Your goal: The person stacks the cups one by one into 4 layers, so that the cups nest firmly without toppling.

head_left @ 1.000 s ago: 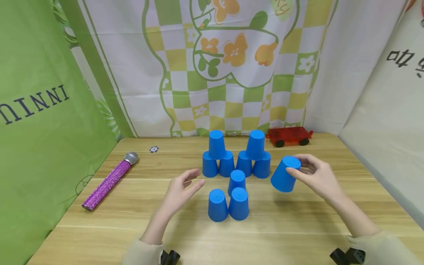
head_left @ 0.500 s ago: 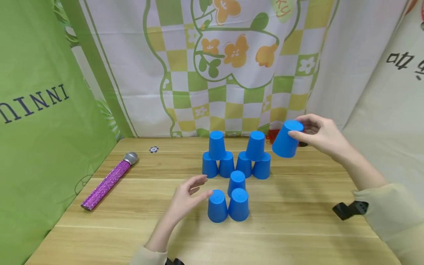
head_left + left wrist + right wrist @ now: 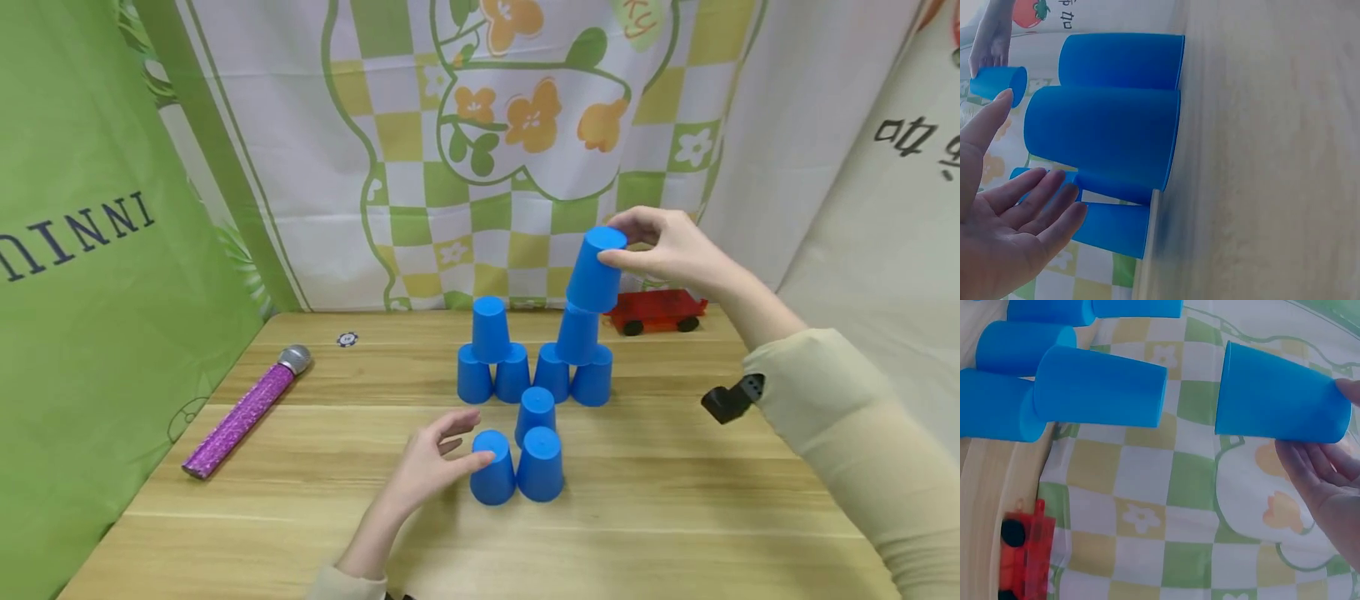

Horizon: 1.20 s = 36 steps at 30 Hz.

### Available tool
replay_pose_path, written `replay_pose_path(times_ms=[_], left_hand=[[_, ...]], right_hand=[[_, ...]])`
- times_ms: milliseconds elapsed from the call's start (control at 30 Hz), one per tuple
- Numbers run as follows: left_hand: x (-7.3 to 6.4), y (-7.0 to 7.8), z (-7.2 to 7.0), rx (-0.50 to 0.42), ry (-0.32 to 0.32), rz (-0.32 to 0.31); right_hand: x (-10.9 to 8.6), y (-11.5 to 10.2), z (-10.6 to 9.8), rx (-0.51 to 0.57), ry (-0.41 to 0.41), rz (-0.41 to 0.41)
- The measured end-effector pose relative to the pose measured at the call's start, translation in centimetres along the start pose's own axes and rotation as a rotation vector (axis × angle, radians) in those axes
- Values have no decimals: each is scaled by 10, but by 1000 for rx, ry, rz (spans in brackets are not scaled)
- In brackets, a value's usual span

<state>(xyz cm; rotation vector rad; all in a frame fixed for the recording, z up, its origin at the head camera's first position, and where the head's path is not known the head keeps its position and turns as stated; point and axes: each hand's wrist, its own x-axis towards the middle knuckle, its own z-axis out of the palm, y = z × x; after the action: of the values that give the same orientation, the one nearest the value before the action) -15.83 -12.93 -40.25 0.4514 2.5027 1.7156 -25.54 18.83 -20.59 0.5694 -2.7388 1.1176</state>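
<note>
Currently, my right hand grips a raised blue cup by its narrow end, thumb on one side and fingers on the opposite side. The raised blue cup is inverted, slightly tilted, and positioned above the right rear cup stack; a gap separates the two. My left hand is unclenched, thumb and fingers apart and gently bent, just beside the front left cup. Thumb contact with that cup cannot be determined.
</note>
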Motion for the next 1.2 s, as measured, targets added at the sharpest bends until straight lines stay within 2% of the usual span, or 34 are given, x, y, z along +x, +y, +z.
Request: replay_pose_path(times_ms=[300, 533, 667, 833, 1200], left_hand=[[1, -4, 8, -3, -69, 39], [2, -5, 13, 43, -105, 38], [2, -5, 15, 60, -100, 25], [2, -5, 13, 37, -94, 8], [1, -7, 12, 1, -63, -21]], right_hand=[[31, -7, 25, -35, -59, -104], [46, -4, 44, -22, -136, -116], [50, -5, 51, -2, -182, -115], [55, -8, 57, -15, -207, -107], [62, 8, 76, -132, -323, -128]])
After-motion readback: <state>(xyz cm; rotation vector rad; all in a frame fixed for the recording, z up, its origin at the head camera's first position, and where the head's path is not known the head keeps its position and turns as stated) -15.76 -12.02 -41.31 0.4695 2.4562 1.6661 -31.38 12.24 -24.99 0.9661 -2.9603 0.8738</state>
